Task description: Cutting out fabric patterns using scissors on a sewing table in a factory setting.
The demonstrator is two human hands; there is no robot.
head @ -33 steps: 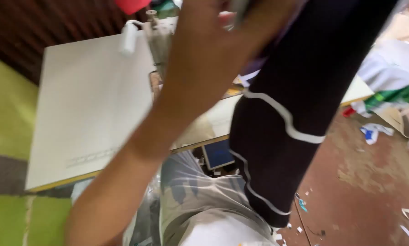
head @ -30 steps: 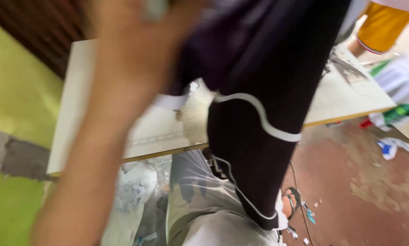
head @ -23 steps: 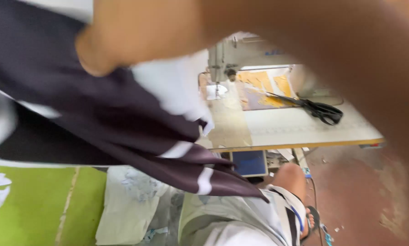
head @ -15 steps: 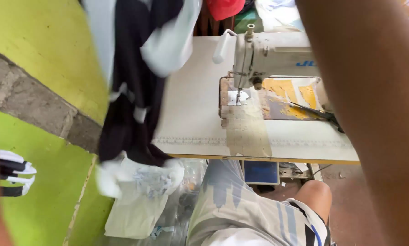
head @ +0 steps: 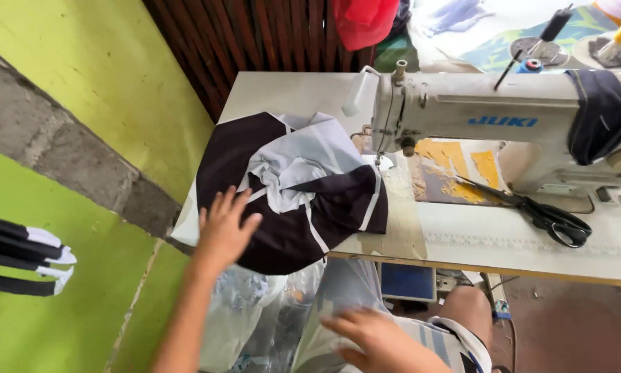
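Currently the left hand (head: 224, 228) is laid flat, fingers spread, on the crumpled black-and-white garment (head: 293, 190); nothing is pinched. The garment is bunched at the tabletop's (head: 476, 235) left edge, overhanging the front, just beside the sewing machine's (head: 490, 114) needle end. The right hand (head: 379, 342) is held open below the front edge, nothing gripped. Scissors (head: 549, 217) are seen near the right.

A small tailoring workshop, seen from the sewing seat.

An industrial sewing machine (head: 504, 131) stands on a white work table (head: 476, 235), with black tailor's scissors (head: 549, 217) beside it and a black-and-white garment (head: 289, 190) bunched at the table's left end. Thread cones (head: 618, 31) sit behind, matching folded garments (head: 20, 252) lie at the left, and the walls are bare concrete block painted lime green (head: 82, 83).
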